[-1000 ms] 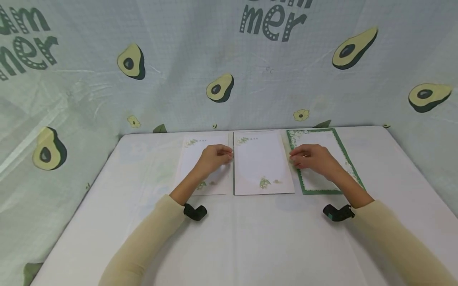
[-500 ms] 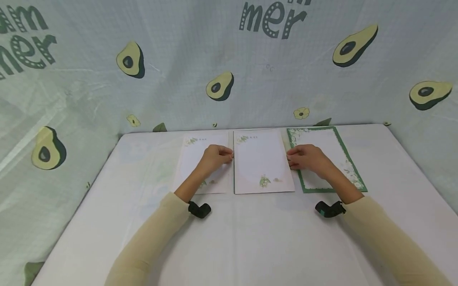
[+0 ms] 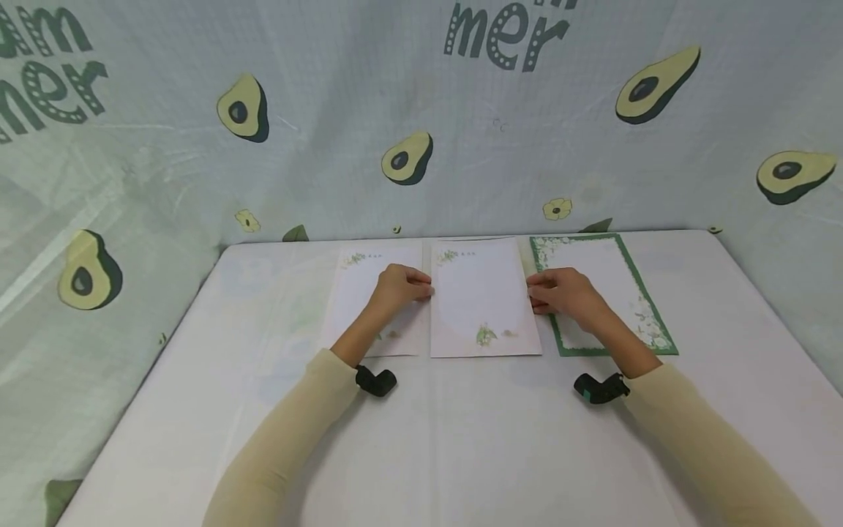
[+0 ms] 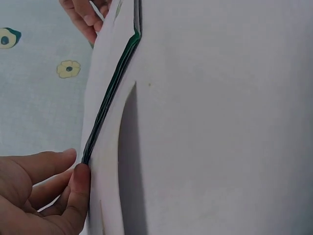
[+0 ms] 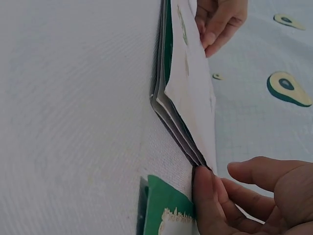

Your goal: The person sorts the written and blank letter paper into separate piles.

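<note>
A stack of paper sheets [image 3: 484,300] lies in the middle of the row, its top sheet pale with a leafy print. My left hand [image 3: 400,287] holds its left edge, thumb at the edge and index finger above it in the left wrist view. On the opposite side my right hand [image 3: 563,289] pinches the right edge. The right wrist view shows several layers of the stack [image 5: 183,125] with dark green between them, ending at the thumb. To the left a similar pale sheet [image 3: 349,300] is partly covered by my left arm. A green-bordered sheet [image 3: 593,256] lies partly under my right hand.
All the paper lies near the back edge of a table with a white cover [image 3: 487,439]. Behind it hangs a pale curtain [image 3: 500,168] printed with avocados. Black wrist cameras [image 3: 375,381] sit at both cuffs.
My right hand has shifted slightly left onto the stack's right edge, and both forearms have drawn inward. The dark line along the stack's left edge no longer shows in the head view.
</note>
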### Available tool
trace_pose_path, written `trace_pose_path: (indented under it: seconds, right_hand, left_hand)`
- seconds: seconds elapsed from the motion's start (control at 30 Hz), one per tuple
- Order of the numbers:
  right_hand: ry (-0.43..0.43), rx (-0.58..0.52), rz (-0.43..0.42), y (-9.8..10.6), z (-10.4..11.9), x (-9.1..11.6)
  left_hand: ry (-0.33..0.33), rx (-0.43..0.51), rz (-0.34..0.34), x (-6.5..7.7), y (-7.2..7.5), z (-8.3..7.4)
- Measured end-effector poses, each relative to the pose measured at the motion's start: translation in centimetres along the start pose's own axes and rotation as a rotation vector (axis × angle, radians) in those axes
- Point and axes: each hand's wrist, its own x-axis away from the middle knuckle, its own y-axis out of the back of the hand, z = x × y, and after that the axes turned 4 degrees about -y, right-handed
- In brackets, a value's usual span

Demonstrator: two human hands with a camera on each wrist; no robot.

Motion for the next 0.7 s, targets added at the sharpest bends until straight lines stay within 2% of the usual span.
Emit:
trace_pose_path:
  seconds: [0.27,0.4,0.5,0.7]
  right_hand:
    - [0.045,0.002,-0.031,-0.15,0.06,0.33]
    - [0.112,0.004,-0.054,-0.33,0.0,0.45]
    - [0.158,-0.041,-0.053,-0.54,-0.01,0.44]
    - [0.168,-0.129,-0.068,-0.78,-0.02,0.44]
  left_hand:
    - [-0.057,0.099,-0.024,0.21,0.1,0.34]
    - [-0.073,0.15,-0.047,0.46,0.03,0.21]
    - [-0.076,0.2,-0.073,0.54,-0.11,0.1]
    - [-0.043,0.3,-0.096,0.47,-0.48,-0.17]
